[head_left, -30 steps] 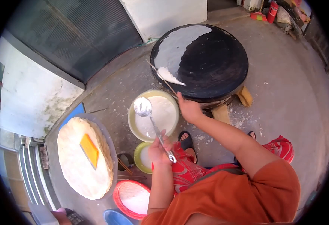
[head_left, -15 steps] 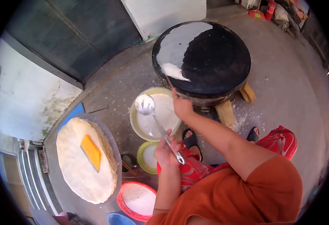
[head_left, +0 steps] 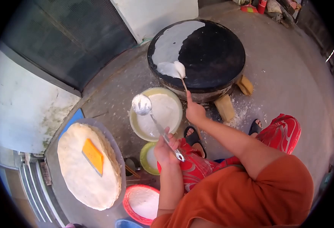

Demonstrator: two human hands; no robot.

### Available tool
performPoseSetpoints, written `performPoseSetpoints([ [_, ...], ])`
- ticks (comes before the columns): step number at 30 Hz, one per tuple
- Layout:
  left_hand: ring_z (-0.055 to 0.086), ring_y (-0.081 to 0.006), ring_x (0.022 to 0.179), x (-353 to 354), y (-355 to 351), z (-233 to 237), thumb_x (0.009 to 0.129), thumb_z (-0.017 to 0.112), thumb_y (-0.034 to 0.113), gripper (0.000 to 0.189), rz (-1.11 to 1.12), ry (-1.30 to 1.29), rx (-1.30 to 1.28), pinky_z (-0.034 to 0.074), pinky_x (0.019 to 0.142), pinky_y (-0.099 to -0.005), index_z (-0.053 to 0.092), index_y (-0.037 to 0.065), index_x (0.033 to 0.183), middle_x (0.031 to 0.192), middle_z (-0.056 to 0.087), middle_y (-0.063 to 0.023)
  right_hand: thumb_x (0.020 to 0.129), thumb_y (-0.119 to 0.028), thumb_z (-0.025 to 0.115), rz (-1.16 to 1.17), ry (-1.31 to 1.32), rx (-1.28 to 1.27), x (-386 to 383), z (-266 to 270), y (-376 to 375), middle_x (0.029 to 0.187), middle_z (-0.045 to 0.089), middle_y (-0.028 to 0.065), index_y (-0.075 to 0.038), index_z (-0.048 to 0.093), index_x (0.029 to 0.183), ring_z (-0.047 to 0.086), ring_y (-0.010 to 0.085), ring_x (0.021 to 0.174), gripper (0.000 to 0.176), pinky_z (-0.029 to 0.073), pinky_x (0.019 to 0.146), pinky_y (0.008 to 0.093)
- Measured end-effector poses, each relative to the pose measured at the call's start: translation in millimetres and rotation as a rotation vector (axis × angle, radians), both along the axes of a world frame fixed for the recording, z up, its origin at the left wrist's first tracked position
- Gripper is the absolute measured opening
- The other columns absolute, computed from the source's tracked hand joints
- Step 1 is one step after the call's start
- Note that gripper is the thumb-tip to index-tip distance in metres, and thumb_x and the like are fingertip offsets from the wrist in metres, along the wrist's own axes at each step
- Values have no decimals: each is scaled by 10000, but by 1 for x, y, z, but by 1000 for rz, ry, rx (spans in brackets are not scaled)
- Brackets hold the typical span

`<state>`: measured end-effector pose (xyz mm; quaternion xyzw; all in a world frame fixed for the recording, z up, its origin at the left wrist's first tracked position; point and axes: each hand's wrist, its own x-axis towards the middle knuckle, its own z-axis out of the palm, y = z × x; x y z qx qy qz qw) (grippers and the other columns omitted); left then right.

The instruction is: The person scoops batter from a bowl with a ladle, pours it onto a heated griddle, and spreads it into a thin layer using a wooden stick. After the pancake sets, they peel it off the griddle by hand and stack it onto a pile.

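Note:
My left hand (head_left: 166, 151) is closed around the metal handle of a ladle (head_left: 141, 105). The ladle's batter-smeared bowl hangs over the left side of a large basin (head_left: 133, 123) of white batter. In my right hand (head_left: 196, 112) is the thin handle of a wooden spreader (head_left: 180, 70), its index finger stretched along it. White batter coats the spreader's head, which is at the near left of a round black griddle (head_left: 216, 53). A thin layer of batter (head_left: 169, 45) covers the griddle's left part, with a thicker patch beside the spreader.
On the left, a tall stack of pale flatbreads (head_left: 79, 174) carries an orange scraper (head_left: 93, 156). A yellow-green bowl (head_left: 146, 167), a red basin (head_left: 127, 205) of white powder and a blue basin (head_left: 127, 223) stand nearby. Yellowish blocks (head_left: 225, 108) sit by the griddle's base.
My right hand has swung the spreader so its batter-covered head shows to the right of the thick patch. The ladle stays over the basin in my left hand. The view has shifted slightly.

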<state>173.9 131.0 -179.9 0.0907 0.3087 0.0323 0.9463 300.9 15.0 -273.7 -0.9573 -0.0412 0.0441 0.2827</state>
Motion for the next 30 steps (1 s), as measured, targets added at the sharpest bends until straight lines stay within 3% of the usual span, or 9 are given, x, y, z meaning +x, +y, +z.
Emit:
performPoseSetpoints([
  [3,359,-121,492,2,1,-3,895,293,165,308,-15,-20,44,314,403,-223,427,-68,1044,711,434,-74,729,-72,412,3,106,-20,-32,23,-1,761,585,208,-33,68,1342,582,351,632,704,459,575,440],
  [5,363,-119,495,1,-1,-5,892,296,162,306,-21,-20,89,316,403,-223,428,-69,1042,708,433,-72,741,-78,398,52,-26,42,-22,-17,11,747,584,205,-13,57,1337,584,350,625,690,462,571,443],
  [7,368,-115,498,2,0,-5,890,298,163,306,-8,-45,45,319,404,-218,433,-69,1037,711,434,-71,746,-95,420,109,-60,-161,2,-29,17,756,584,215,18,79,1328,603,318,652,683,476,549,409],
  [12,368,-111,499,1,2,-3,888,301,164,305,-20,-42,7,321,403,-211,439,-67,1032,715,436,-69,757,-80,392,6,85,-56,-33,19,-34,772,587,204,3,80,1332,600,309,686,660,478,599,410],
  [16,363,-108,496,3,-3,-3,893,291,173,316,-17,-45,33,319,400,-209,438,-68,1034,721,438,-67,775,-75,376,131,-35,-100,-35,-2,-16,813,582,215,-4,51,1335,598,327,692,651,486,605,395],
  [25,365,-110,509,4,-7,-4,902,273,189,333,-50,-89,50,324,412,-210,432,-70,1039,720,430,-65,768,-56,398,-35,126,-74,-46,10,-64,761,578,197,-32,62,1344,589,335,685,668,474,604,422],
  [27,367,-111,511,3,-11,-2,903,270,191,335,-47,-81,68,327,415,-212,432,-69,1040,719,429,-64,758,-48,420,145,-99,-177,-46,-7,-53,746,571,192,-32,68,1345,585,340,674,684,473,586,418],
  [28,367,-112,512,4,-12,-1,903,268,194,339,-47,-78,71,328,415,-214,432,-69,1041,722,431,-65,750,-46,435,186,-37,-239,-40,-7,-52,747,564,193,-27,74,1343,589,331,682,694,475,573,407],
  [30,368,-112,512,4,-11,-1,904,266,197,343,-52,-70,86,328,415,-216,431,-69,1042,724,433,-66,749,-46,435,95,-36,-225,-26,-15,-71,744,562,191,-23,80,1342,591,322,667,692,475,558,402],
])
